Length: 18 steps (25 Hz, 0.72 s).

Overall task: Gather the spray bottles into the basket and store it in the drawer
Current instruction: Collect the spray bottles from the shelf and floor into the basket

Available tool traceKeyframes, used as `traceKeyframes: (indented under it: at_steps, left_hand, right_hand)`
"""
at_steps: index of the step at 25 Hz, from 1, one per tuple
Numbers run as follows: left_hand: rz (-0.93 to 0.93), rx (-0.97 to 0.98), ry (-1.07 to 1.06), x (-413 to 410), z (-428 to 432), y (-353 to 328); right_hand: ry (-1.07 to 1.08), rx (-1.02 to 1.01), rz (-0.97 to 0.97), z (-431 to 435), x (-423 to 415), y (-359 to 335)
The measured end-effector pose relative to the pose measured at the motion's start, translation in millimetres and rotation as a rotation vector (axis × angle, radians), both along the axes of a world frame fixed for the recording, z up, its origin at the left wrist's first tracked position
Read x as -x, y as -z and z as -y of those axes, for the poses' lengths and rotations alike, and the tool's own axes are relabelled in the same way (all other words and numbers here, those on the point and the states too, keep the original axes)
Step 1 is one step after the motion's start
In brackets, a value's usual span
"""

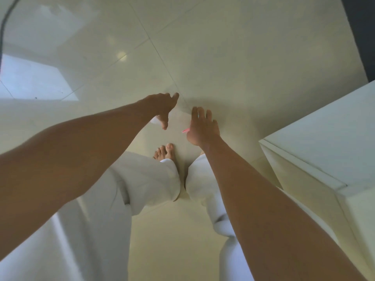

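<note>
No spray bottle, basket or drawer shows whole in the head view. Both my arms reach forward and down over the pale tiled floor (233, 57). My left hand (162, 108) is seen from the back, thumb pointing down and forefinger out. A small white piece (155, 120) shows just under it, and I cannot tell whether the hand holds it. My right hand (203, 126) has its fingers straight and spread. A short pink piece (185, 130) sticks out beside its thumb. The two hands are a hand's width apart.
A white cabinet (324, 142) stands close on the right, its corner near my right forearm. A dark panel (361, 27) rises at the far right and a dark cable (6, 19) curves at the top left. My bare feet and white trousers (142, 179) are below the hands.
</note>
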<state>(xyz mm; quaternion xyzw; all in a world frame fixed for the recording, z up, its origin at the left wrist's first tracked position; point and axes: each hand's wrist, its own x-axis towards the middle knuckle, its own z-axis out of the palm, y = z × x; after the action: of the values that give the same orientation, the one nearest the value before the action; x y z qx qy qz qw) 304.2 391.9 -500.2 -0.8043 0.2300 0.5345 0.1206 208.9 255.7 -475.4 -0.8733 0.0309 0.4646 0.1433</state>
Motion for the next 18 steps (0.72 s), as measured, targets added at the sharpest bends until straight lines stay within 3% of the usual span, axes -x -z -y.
traceKeyframes:
  at_steps: [4,7,11,13,18]
  left_hand:
    - [0.037,0.139,-0.268,23,-21,-34]
    - [0.089,0.233,-0.369,52,-28,-75]
    - [0.233,0.489,-0.574,97,-18,-153]
    - [0.331,0.586,-0.604,121,-7,-200]
    - [0.548,0.742,-0.488,165,18,-306]
  right_hand:
    - [0.49,-0.158,0.094,10,16,-35]
    - [0.625,-0.136,0.14,22,29,-74]
    - [0.932,-0.209,0.048,23,40,-145]
    - [1.078,-0.27,0.059,18,47,-187]
    - [1.354,-0.348,0.326,18,75,-298]
